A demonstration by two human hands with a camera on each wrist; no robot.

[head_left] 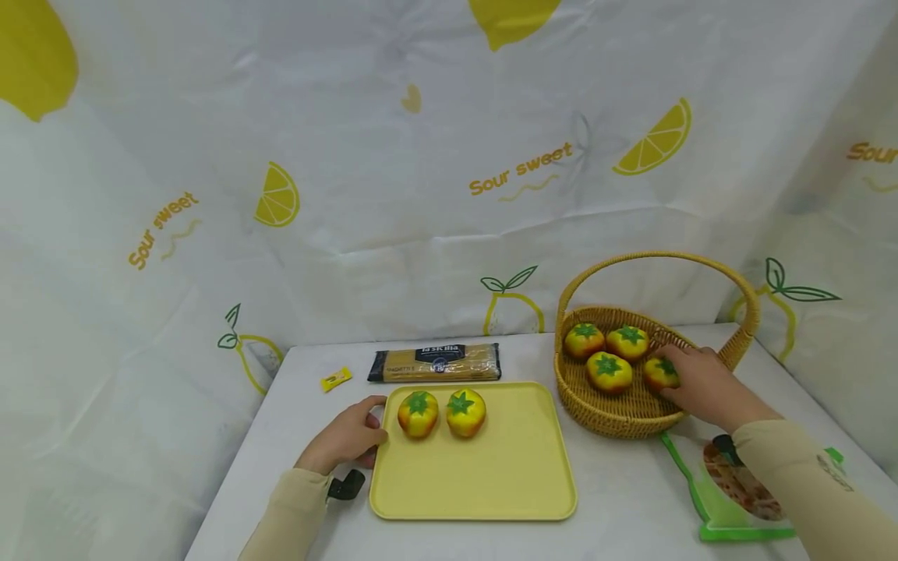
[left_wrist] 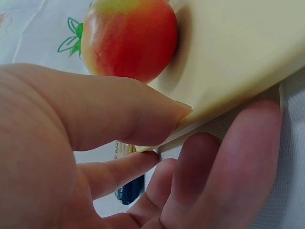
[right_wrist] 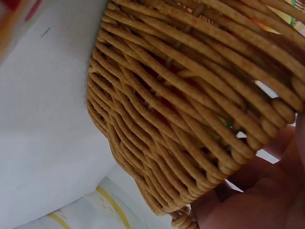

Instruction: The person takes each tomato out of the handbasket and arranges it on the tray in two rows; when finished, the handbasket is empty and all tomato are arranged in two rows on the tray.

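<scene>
My left hand [head_left: 348,434] pinches the left rim of a yellow tray [head_left: 477,483], thumb [left_wrist: 157,112] on top and fingers under the edge. Two yellow-and-red tomatoes with green star-shaped tops sit toward the tray's back left; the nearer-to-hand tomato [left_wrist: 128,40] shows red in the left wrist view. Inside a wicker basket [head_left: 610,421], my right hand [head_left: 705,386] grips a tomato [head_left: 658,375] at the right side. Three other tomatoes [head_left: 609,372] lie beside it. From the right wrist, the basket wall [right_wrist: 186,105] hides most of the fingers.
A pack of spaghetti [head_left: 438,363] lies behind the tray, with a small yellow wrapped sweet [head_left: 336,379] to its left. The basket's tall handle [head_left: 655,255] arches over it. Under my right forearm is a green-edged bag [head_left: 737,506]. A lemon-print cloth [head_left: 393,195] hangs behind.
</scene>
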